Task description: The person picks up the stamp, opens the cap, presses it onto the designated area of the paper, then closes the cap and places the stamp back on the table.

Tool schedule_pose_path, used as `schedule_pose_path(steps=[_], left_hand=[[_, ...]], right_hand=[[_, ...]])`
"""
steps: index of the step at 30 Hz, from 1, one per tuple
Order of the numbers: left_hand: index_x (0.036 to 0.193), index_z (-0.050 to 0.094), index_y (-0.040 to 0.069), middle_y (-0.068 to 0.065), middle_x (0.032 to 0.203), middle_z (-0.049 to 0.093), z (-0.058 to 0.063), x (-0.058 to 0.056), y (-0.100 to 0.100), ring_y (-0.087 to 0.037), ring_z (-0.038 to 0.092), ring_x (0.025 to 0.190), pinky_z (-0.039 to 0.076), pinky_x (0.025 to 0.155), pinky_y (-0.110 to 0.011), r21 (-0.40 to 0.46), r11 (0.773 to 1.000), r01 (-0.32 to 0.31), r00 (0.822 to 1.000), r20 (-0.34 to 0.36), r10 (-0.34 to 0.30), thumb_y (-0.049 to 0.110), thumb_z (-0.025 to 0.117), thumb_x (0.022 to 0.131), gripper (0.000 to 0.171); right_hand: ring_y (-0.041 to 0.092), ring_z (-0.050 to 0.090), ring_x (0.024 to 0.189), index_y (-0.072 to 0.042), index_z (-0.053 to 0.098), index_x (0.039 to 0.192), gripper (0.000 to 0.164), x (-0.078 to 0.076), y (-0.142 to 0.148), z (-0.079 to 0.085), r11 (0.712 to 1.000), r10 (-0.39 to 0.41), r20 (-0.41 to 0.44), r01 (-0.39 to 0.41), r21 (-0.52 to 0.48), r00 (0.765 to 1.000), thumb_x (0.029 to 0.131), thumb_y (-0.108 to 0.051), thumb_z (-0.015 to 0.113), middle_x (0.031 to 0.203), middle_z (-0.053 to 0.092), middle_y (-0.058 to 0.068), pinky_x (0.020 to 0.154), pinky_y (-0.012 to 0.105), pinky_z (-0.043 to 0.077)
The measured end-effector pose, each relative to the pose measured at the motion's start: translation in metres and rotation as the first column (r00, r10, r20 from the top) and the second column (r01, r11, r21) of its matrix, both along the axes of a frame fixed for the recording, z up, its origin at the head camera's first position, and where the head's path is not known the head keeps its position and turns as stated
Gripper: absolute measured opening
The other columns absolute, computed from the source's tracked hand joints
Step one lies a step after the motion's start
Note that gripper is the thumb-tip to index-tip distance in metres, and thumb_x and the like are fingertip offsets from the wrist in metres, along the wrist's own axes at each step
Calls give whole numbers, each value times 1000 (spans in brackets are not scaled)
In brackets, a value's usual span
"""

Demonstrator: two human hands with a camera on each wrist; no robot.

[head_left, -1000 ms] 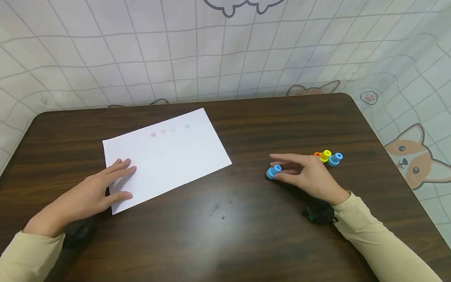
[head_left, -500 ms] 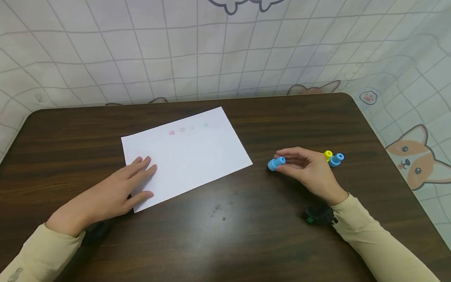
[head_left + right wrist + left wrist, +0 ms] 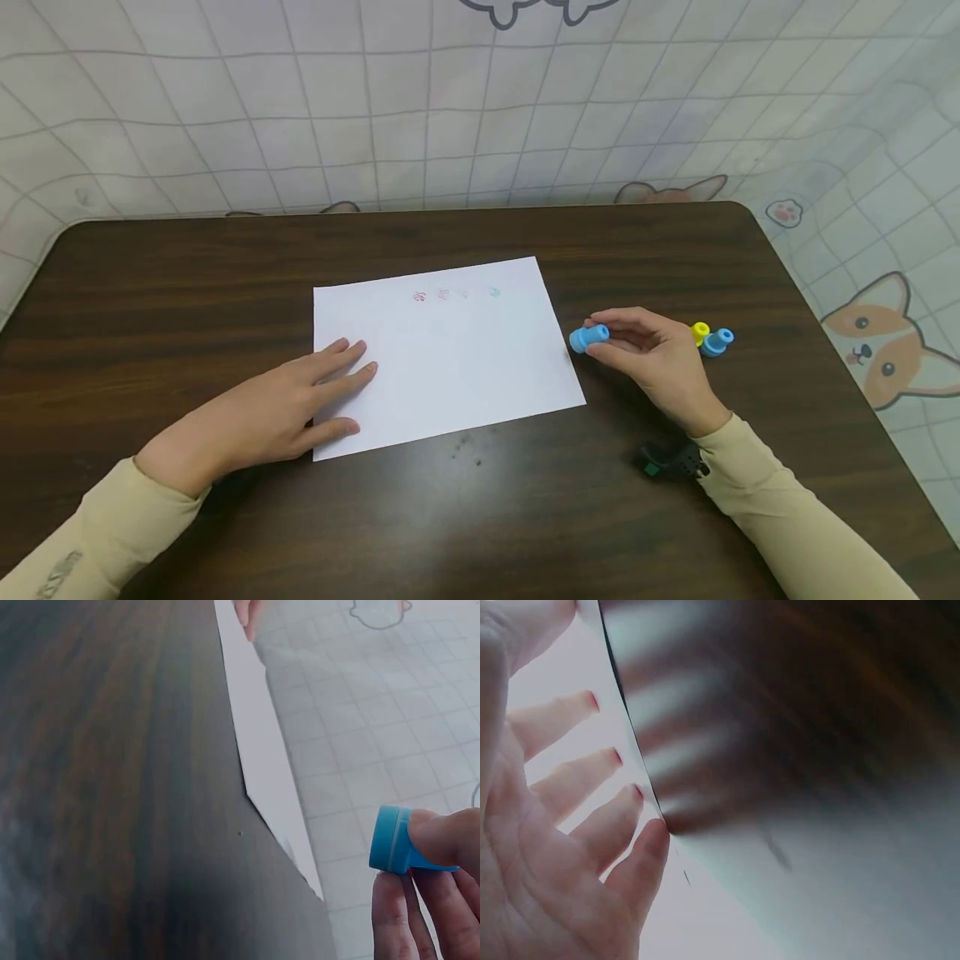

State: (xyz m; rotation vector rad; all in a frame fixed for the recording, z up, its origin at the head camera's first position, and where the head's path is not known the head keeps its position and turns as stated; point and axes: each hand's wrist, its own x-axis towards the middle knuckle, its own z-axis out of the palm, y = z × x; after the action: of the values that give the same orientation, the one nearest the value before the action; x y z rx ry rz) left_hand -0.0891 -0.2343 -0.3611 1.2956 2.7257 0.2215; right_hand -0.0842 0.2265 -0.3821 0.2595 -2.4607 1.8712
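Note:
A white sheet of paper (image 3: 465,367) lies on the dark wood table, with a row of small faint stamped marks (image 3: 442,294) in red, pink and green near its far edge. My left hand (image 3: 300,404) rests on the sheet's left side, fingers spread and straight. In the left wrist view, the fingers (image 3: 592,832) lie along the paper's edge. Just past the sheet's right edge, my right hand (image 3: 648,354) pinches a light blue toy stamp (image 3: 588,337) between thumb and fingers. The right wrist view shows the stamp's wide end (image 3: 390,838) facing away from the palm.
Behind my right hand stand a yellow stamp (image 3: 701,332) and another blue stamp (image 3: 717,342). Dark specks (image 3: 468,450) dot the table (image 3: 420,533) in front of the paper. A grid-patterned curtain (image 3: 375,108) with cartoon dogs hangs along the far and right sides.
My left hand has slid the paper to the right and turned it straighter. The right hand has raised the blue stamp slightly and tipped it sideways; the orange stamp behind is now hidden.

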Motion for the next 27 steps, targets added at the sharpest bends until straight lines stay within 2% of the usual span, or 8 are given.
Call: schedule_pose_path(steps=[11,15,19,27], left_hand=[[156,46,11,-20,162,44,1,9,26,-41,45,149,46,117,-55,-96,994,60,997,-35,-63,47,58,103,65],[154,49,10,-22,160,46,0,13,30,-41,47,148,48,115,-53,-100,992,73,995,-61,-79,56,56,102,70],[153,49,10,-23,160,45,-1,17,32,-40,45,149,46,117,-56,-92,993,78,996,-39,-82,67,52,99,79],[154,47,7,-23,163,41,-1,23,35,-39,40,153,41,121,-56,-110,992,60,998,-4,-61,68,49,100,82]], right_hand=[[4,75,104,2,69,124,38,-4,-5,-2,1000,-23,-14,23,6,1000,88,-2,80,115,75,-13,91,19,59],[4,75,103,2,69,123,37,-5,-9,-3,1000,-18,-11,18,-1,1000,87,-2,81,114,75,-13,91,20,60],[4,75,102,2,70,122,37,-5,-10,-5,1000,-18,-3,18,-5,1000,87,-3,81,113,76,-14,91,20,60],[3,75,102,0,71,122,36,-6,-10,-5,999,-30,9,30,18,1000,88,-6,82,112,76,-16,91,19,59]])
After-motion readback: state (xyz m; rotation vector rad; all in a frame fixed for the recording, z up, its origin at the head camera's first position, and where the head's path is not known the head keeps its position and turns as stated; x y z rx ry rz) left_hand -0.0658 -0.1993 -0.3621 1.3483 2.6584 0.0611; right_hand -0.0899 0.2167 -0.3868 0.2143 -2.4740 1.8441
